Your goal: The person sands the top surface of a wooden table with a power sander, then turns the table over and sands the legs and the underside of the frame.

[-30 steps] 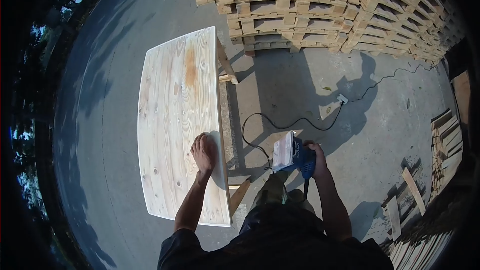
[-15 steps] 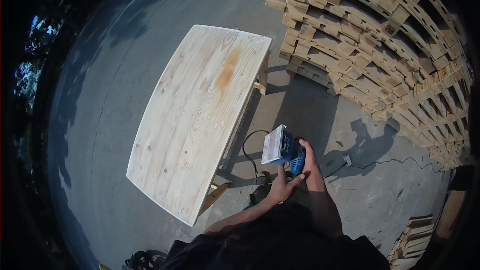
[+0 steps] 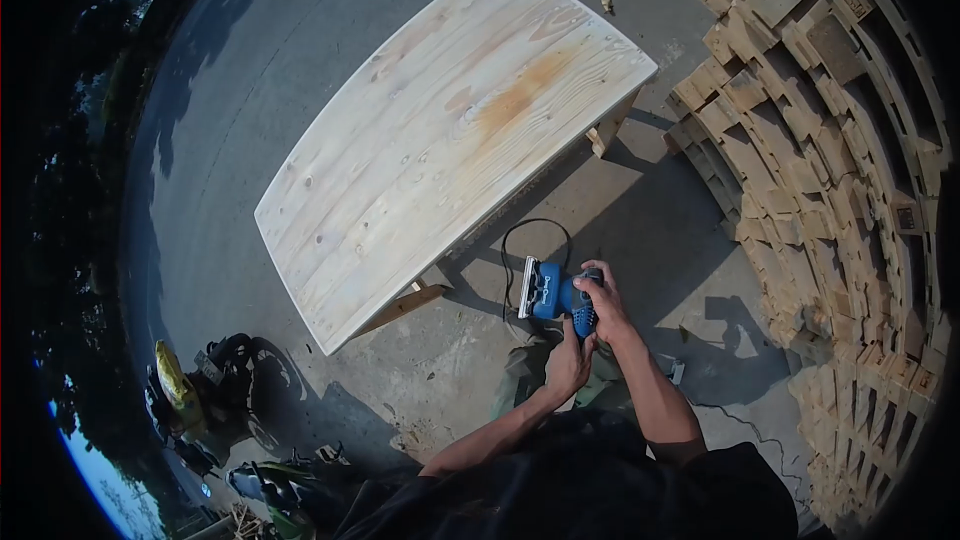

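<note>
Head view: blue sander (image 3: 553, 295) near wooden tabletop (image 3: 440, 130), concrete ground (image 3: 650, 210), pallet stacks (image 3: 820, 140).

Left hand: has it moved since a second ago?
Yes. The left hand came off the pale wooden tabletop, rightward, and now touches the blue electric sander beside the right hand.

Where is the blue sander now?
In the head view, the blue sander is below centre, held by the right hand and left hand, beside the wooden tabletop.

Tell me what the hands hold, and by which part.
The blue sander, in both: right hand around its rear handle, left hand against the handle's end from below.
</note>
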Available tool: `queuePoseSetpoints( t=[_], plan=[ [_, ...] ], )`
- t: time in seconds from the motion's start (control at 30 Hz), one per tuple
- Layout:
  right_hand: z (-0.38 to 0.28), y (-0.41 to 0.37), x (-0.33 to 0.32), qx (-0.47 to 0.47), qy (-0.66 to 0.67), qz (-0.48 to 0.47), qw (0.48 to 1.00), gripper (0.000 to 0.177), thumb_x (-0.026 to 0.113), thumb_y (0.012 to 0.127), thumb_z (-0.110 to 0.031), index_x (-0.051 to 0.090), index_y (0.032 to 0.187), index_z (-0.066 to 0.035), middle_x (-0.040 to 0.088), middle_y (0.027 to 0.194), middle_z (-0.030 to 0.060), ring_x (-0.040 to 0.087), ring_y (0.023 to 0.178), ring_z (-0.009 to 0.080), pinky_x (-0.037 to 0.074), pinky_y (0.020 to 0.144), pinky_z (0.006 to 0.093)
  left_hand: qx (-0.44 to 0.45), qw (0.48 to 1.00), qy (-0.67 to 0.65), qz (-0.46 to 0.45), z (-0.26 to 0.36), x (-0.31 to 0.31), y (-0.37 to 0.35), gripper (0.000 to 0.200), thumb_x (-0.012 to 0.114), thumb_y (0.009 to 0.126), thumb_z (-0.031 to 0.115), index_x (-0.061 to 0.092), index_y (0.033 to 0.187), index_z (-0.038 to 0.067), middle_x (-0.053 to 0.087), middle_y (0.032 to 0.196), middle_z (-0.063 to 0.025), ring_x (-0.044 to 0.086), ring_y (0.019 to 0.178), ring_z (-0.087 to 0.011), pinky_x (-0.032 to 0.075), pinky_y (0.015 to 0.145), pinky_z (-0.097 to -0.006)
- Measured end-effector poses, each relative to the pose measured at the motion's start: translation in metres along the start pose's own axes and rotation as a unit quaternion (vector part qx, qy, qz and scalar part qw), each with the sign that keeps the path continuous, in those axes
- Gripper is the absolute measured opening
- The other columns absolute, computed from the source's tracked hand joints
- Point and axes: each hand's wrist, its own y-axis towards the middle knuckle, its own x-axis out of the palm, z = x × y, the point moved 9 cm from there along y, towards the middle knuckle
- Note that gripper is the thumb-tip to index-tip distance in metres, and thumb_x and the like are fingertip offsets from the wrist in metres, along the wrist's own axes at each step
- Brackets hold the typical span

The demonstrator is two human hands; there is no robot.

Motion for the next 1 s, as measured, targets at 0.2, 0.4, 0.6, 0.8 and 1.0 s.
queuePoseSetpoints(
  t=[0.2, 0.4, 0.6, 0.8, 1.0],
  plan=[
    [0.017, 0.034, -0.012, -0.054, -0.171, 0.058, 0.982, 0.044, 0.074, 0.082, -0.022, 0.055, 0.121, -0.015, 0.053, 0.104, 0.007, 0.053, 0.092, 0.0178, 0.049, 0.074, 0.0346, -0.009, 0.998, -0.017, 0.064, -0.03, 0.015, 0.019, 0.064, 0.056, 0.102, 0.028, 0.024, 0.149, -0.001, 0.067, 0.079, -0.0313, 0.065, 0.072, -0.0522, 0.05, 0.061, -0.0591],
    [0.048, 0.08, -0.043, -0.045, -0.241, 0.149, 0.958, 0.047, 0.075, 0.081, -0.029, 0.056, 0.12, -0.011, 0.058, 0.109, 0.0138, 0.058, 0.096, 0.0264, 0.05, 0.081, 0.0403, -0.046, 0.997, 0.061, -0.022, -0.042, 0.009, 0.049, 0.064, 0.055, 0.101, 0.023, 0.022, 0.151, 0.001, 0.067, 0.083, -0.0323, 0.066, 0.073, -0.052, 0.051, 0.062, -0.0581],
    [0.057, 0.104, -0.076, -0.071, -0.116, 0.237, 0.962, 0.043, 0.073, 0.079, -0.025, 0.057, 0.118, -0.013, 0.055, 0.103, 0.0096, 0.057, 0.089, 0.0219, 0.052, 0.067, 0.0365, -0.013, 0.997, -0.008, -0.074, -0.098, 0.022, 0.024, 0.06, 0.06, 0.097, 0.023, 0.035, 0.15, 0.006, 0.066, 0.109, -0.0279, 0.066, 0.093, -0.046, 0.053, 0.075, -0.0547],
    [0.04, 0.122, -0.058, -0.189, -0.307, 0.229, 0.904, 0.043, 0.072, 0.081, -0.019, 0.057, 0.119, -0.006, 0.057, 0.102, 0.0112, 0.059, 0.087, 0.0243, 0.051, 0.079, 0.0374, -0.046, 0.993, 0.017, -0.109, -0.2, 0.013, -0.002, 0.062, 0.068, 0.094, 0.029, 0.042, 0.146, 0.009, 0.062, 0.125, -0.0221, 0.058, 0.114, -0.0428, 0.046, 0.098, -0.0512],
    [0.066, 0.179, 0.024, -0.22, -0.512, 0.082, 0.826, 0.05, 0.074, 0.08, -0.018, 0.058, 0.124, -0.001, 0.067, 0.102, 0.0172, 0.065, 0.097, 0.0334, 0.05, 0.089, 0.043, -0.155, 0.974, -0.089, 0.136, -0.318, -0.098, 0.01, 0.059, 0.067, 0.094, 0.033, 0.048, 0.141, 0.004, 0.06, 0.127, -0.0259, 0.058, 0.116, -0.0448, 0.047, 0.099, -0.0503]
  ],
)
